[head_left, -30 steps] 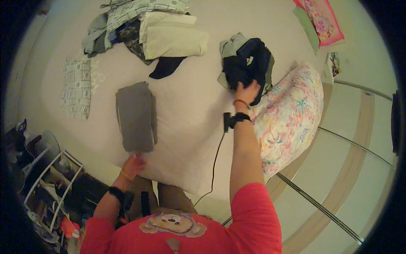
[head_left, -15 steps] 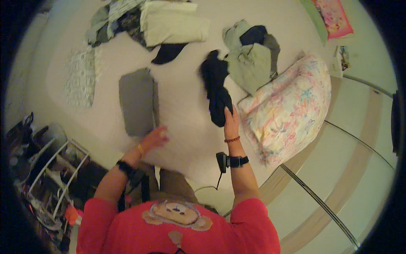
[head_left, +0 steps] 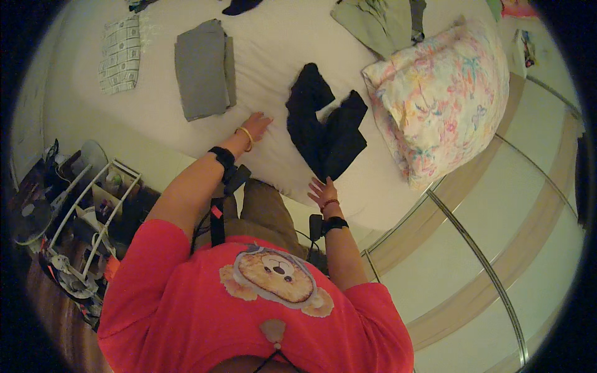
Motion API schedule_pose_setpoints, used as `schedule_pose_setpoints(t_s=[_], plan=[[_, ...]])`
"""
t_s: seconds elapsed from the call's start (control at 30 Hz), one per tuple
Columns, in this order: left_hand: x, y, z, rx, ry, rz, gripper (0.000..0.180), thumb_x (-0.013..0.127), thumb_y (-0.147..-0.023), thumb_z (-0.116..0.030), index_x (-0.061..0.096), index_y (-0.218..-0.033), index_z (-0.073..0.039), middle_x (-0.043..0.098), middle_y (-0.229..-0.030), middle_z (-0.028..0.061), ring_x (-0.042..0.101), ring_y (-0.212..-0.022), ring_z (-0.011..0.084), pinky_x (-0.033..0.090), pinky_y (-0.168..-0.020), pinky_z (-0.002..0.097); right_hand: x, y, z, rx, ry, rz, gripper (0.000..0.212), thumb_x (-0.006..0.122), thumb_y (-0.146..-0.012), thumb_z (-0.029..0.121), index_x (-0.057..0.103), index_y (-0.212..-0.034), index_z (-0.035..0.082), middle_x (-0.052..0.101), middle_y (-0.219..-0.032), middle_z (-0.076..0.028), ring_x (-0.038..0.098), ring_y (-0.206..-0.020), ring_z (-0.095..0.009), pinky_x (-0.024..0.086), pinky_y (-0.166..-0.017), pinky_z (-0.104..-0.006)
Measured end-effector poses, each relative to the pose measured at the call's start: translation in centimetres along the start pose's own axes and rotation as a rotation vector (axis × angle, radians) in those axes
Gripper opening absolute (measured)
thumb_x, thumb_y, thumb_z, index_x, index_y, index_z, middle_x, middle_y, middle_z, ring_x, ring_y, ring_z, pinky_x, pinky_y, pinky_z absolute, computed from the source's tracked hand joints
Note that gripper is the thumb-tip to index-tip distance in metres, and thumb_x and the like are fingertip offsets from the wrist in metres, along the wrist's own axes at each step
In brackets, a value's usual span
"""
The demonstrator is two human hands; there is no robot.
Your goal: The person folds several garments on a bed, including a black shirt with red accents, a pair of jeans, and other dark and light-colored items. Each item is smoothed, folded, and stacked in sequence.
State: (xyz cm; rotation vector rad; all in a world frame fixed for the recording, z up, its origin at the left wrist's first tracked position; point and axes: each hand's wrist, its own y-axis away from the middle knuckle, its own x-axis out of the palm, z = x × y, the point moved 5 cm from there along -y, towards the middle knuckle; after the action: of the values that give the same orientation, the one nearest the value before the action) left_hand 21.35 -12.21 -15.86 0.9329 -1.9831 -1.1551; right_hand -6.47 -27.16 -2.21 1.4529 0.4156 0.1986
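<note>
A black garment [head_left: 336,146] lies on the bed in front of me, spread in a V of two leg-like parts that meet at its near end. My right hand [head_left: 322,191] is at that near tip, fingers spread, the fingertips at the cloth's edge. To the left, my left hand [head_left: 256,127] rests low over the sheet with its fingers stretched out and nothing in it. Beyond it is a grey folded garment [head_left: 202,71], stacked flat. A white patterned folded cloth [head_left: 120,56] lies farther left.
A bulky floral bundle [head_left: 444,102] sits on the bed's right side. Behind it lies a grey-green garment [head_left: 379,25]. Pale wardrobe doors [head_left: 435,267] run along the right. At lower left stands a white-framed rack [head_left: 93,217] full of things.
The black garment, gripped and bunched long by my right hand before, now lies spread in a V. My right hand has loosened its grip. The view has shifted nearer to my body.
</note>
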Motion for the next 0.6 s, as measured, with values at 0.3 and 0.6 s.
schedule_pose_setpoints(t_s=[0.3,0.6], plan=[[8.9,1.4,-7.8,0.052,0.06,0.021,0.065,0.072,-0.071,-0.028,0.042,-0.125,-0.009,0.057,-0.098,0.0063,0.053,-0.073,0.0171,0.045,-0.064,0.0343,-0.3,-0.9,0.3,-0.023,0.389,0.324,0.048,0.032,-0.091,0.041,0.05,-0.118,0.005,0.057,-0.119,-0.013,0.052,-0.11,-0.027,0.04,-0.092,-0.0454],[0.4,14.8,-11.4,0.687,0.161,-0.327,0.045,0.063,-0.075,-0.004,0.05,-0.118,-0.007,0.061,-0.092,0.0068,0.058,-0.08,0.0169,0.048,-0.072,0.027,-1.9,-1.2,-3.3,-0.017,0.337,0.196,0.052,0.031,-0.09,0.044,0.059,-0.097,0.0,0.065,-0.096,-0.015,0.062,-0.083,-0.025,0.048,-0.071,-0.0363]])
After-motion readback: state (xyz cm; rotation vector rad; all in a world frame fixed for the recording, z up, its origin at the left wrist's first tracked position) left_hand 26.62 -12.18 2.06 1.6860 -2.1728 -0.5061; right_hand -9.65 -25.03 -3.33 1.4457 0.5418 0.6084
